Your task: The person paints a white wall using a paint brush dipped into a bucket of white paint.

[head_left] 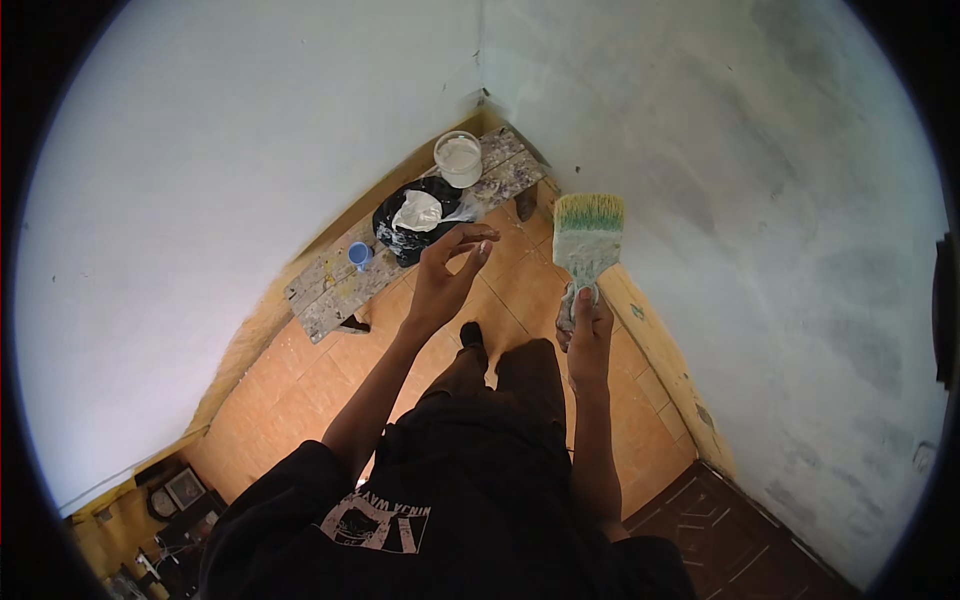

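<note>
My right hand (588, 330) grips a wide paintbrush (588, 245) by its handle, bristles pointing up. Its bristles are yellow at the tips and green lower down, and pale paint coats the ferrule. Raised at the middle, my left hand (455, 268) holds nothing; its fingers are partly bent, with a gap between thumb and fingers. Beyond it on a paint-spattered wooden bench (325, 290) lies a black plastic bag (400, 243) with white paint (417, 211) in it. A clear tub of whitish liquid (459, 160) stands farther back, and a small blue cup (360, 255) sits nearer.
White walls meet at a corner ahead; the right wall (760, 250) shows grey patches. Yellowish wood trim (655, 345) runs along the walls' foot. Orange tiles (290, 390) cover the floor. A dark brown patterned mat or panel (720, 535) lies lower right, assorted items lower left.
</note>
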`<state>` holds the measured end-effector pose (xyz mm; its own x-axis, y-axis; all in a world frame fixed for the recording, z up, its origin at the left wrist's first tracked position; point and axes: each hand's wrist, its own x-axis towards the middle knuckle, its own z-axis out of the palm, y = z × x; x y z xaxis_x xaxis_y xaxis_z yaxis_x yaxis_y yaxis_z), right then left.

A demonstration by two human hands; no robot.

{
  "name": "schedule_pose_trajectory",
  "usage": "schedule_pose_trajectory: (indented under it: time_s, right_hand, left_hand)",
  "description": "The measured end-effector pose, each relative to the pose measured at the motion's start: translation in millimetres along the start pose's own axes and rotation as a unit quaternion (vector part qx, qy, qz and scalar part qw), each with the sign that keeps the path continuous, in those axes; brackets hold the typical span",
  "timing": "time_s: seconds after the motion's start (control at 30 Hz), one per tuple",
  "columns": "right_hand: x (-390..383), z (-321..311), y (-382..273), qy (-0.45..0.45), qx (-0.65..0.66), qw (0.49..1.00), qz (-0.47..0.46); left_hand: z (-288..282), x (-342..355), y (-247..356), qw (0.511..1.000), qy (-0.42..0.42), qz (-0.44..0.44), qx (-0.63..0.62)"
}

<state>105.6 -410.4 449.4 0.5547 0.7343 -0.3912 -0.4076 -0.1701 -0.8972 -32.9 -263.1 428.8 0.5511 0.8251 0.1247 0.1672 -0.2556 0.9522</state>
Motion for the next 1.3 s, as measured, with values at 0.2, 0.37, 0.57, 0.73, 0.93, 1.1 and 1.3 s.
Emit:
schedule_pose_trajectory:
  time_s: [0.2,0.37,0.57,0.73,0.93,1.1,1.3]
  right_hand:
    - [65.9,24.4,-8.7,-0.052,-0.017,0.997,0.048]
    - [137.6,43.6,-19.1,-0.091,-0.072,0.992,0.055]
    - [234.8,57.4,-1.2,-0.157,-0.117,0.979,0.052]
    - [313.3,69.6,50.2,-0.165,-0.201,0.966,0.014]
    - [402.8,84.3,105.3,-0.218,-0.398,0.886,-0.099]
    - [466.1,101.4,165.0,-0.177,-0.569,0.795,-0.115]
    - [535.3,129.4,209.3,-0.196,-0.675,0.711,-0.023]
  left_hand:
    - [-10.0,44.9,-31.2,0.996,0.037,-0.061,-0.054]
    - [-16.4,92.8,-62.2,0.992,0.061,-0.103,-0.032]
    - [-22.6,136.3,-123.9,0.980,0.118,-0.153,-0.051]
    - [-30.2,162.5,-202.4,0.969,0.143,-0.201,-0.032]
    - [-26.7,191.9,-298.3,0.945,0.172,-0.275,-0.033]
    - [-15.9,212.9,-405.5,0.948,0.219,-0.230,-0.025]
    - [6.4,227.1,-482.3,0.927,0.250,-0.280,-0.010]
